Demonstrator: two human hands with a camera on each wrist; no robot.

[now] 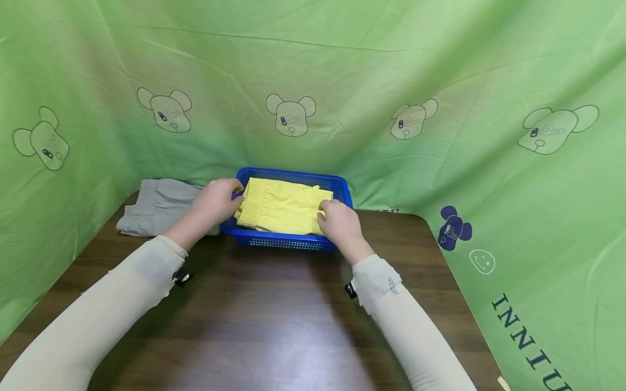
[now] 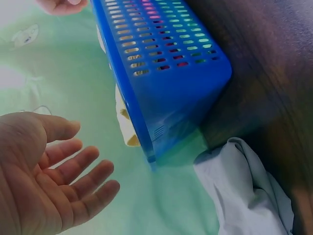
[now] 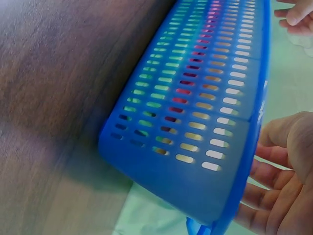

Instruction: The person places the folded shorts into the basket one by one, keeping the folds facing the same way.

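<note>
A folded yellow garment [image 1: 288, 205] with a gathered elastic waistband lies on top inside a blue plastic basket [image 1: 288, 241]. Above the basket's left end is my left hand [image 1: 215, 202], its fingers loosely bent and holding nothing; the left wrist view shows that hand [image 2: 58, 174] apart from the rim. My right hand [image 1: 340, 221] is over the right end, beside the yellow cloth. In the right wrist view, the rim partly hides the fingers of this hand [image 3: 283, 181], so contact with the cloth cannot be told. Pink and green show through the basket's slots.
A folded grey garment [image 1: 161, 206] with an elastic waistband lies left of the basket on the dark wooden table [image 1: 274, 315]. Green printed cloth [image 1: 352, 70] hangs behind and at both sides, close to the basket's back.
</note>
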